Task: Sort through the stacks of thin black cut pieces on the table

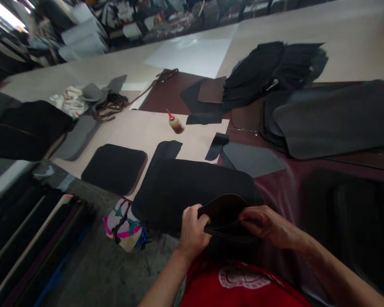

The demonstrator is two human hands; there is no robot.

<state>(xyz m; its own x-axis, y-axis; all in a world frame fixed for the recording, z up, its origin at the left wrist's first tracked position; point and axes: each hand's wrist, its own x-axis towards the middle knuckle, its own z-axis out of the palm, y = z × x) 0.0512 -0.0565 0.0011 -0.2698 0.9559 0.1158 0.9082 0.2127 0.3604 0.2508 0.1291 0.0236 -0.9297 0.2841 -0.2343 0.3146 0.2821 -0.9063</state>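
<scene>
Close to my body, a black leather-like pouch point(225, 232) is held with its mouth spread apart, showing a dark inside. My left hand point(194, 228) grips its left edge, thumb curled over the rim. On the right side, my right hand point(269, 224) pinches the opposite edge, fingertips partly inside the mouth. Just beyond lies a large black rounded panel point(195, 181) flat on the table, reaching under the pouch. Two small black strips point(216, 146) rest past it, near a glue bottle point(176, 124) with a red nozzle lying on its side.
A stack of black rounded pieces point(115, 168) sits at the left table edge. To the right are large dark panels point(339, 119) and a heap of black pieces point(275, 72). Fabric rolls point(35, 247) stand low at left, near a colourful cloth bundle point(124, 226).
</scene>
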